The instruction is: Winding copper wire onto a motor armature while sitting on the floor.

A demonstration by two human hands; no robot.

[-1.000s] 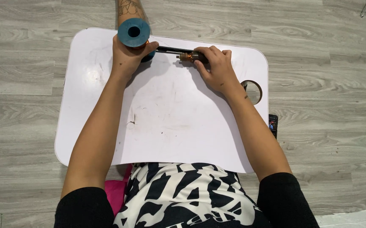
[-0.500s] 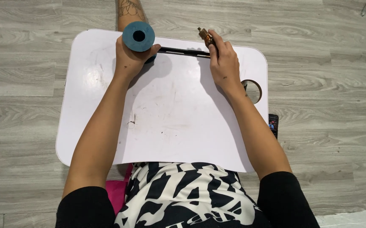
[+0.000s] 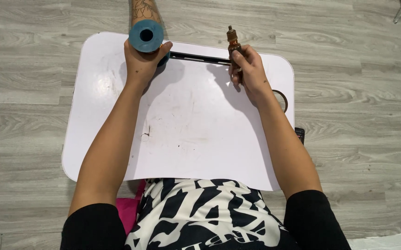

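At the far edge of the white rounded table (image 3: 186,134), your left hand (image 3: 141,62) grips a blue foam cylinder with a hollow centre (image 3: 146,35), while your right hand (image 3: 249,74), well apart, holds a small brown bottle (image 3: 233,45) upright.

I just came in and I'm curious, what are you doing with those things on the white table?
A person sits at a white lap table. The left hand grips a blue roll at the far edge. The right hand holds a small brown bottle upright above a dark slot in the table.
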